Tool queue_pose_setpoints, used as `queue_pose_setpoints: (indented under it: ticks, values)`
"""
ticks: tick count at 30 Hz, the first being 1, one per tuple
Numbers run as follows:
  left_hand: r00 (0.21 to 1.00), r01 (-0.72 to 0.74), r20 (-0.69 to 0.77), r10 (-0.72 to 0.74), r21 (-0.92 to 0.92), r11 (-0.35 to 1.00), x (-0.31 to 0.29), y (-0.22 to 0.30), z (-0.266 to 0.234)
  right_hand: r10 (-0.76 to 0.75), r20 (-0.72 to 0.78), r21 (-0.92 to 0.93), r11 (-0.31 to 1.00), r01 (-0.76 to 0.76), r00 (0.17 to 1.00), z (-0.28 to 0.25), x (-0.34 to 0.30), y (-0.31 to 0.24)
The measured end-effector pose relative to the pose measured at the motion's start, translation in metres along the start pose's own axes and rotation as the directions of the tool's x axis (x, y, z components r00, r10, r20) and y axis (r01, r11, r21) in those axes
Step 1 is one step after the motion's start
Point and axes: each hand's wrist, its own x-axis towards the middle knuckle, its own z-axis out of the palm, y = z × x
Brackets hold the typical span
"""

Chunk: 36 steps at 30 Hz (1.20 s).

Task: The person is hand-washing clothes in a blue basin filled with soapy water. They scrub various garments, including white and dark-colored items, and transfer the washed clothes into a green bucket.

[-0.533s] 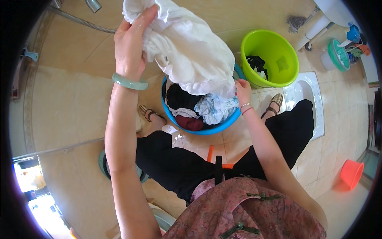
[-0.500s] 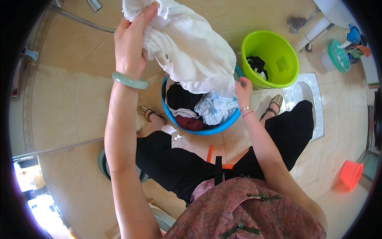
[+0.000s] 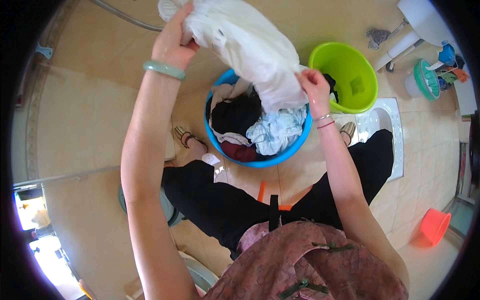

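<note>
A white garment [image 3: 250, 47] is stretched out in the air between my two hands, above a round blue basin [image 3: 272, 161]. My left hand [image 3: 172, 45], with a pale green bangle at its wrist, grips the garment's upper left end. At the lower right end, my right hand [image 3: 316, 91] pinches its edge. In the basin lie a black garment [image 3: 235, 114], a light blue and white patterned cloth [image 3: 280, 131] and a dark red cloth [image 3: 237, 151]. The raised garment hides the basin's far right part.
Just right of the basin stands a lime green bucket [image 3: 367, 90] with dark clothes inside. A white squat toilet [image 3: 397, 135] is set in the floor beyond my right leg. An orange-red bucket [image 3: 435, 227] stands far right. A metal shower hose [image 3: 127, 17] runs at upper left.
My right hand has risen and pulled its end of the white garment up and to the right, drawing it tauter. More of the basin's clothes now show. My left hand has shifted slightly right.
</note>
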Motion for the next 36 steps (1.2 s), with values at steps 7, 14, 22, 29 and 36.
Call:
queue_pose_setpoints:
  ticks: [7, 14, 22, 29, 36]
  values:
    - [0.926, -0.334, 0.197, 0.323, 0.029, 0.942, -0.069, -0.018, 0.042, 0.555, 0.633, 0.386, 0.378, -0.841, 0.540, -0.014, -0.057, 0.002]
    - [0.698, -0.468, 0.712, 0.077, 0.373, 0.801, -0.165, -0.126, -0.010, -0.010, 0.814, 0.571, 0.196, -0.797, 0.580, 0.038, -0.010, -0.002]
    - [0.736, 0.480, 0.456, -0.500, 0.168, 0.861, -0.065, -0.205, -0.123, 0.187, 0.389, 0.221, 0.932, -0.288, 0.902, 0.036, -0.018, 0.033]
    - [0.891, 0.281, 0.335, -0.307, 0.126, 0.951, -0.023, -0.251, -0.067, 0.082, 0.665, -0.432, 0.853, 0.293, 0.742, 0.038, -0.035, 0.031]
    - [0.853, 0.091, 0.448, -0.268, 0.377, 0.922, -0.047, -0.250, -0.071, 0.632, -0.083, 0.297, 0.754, -0.586, 0.771, -0.007, -0.001, 0.135]
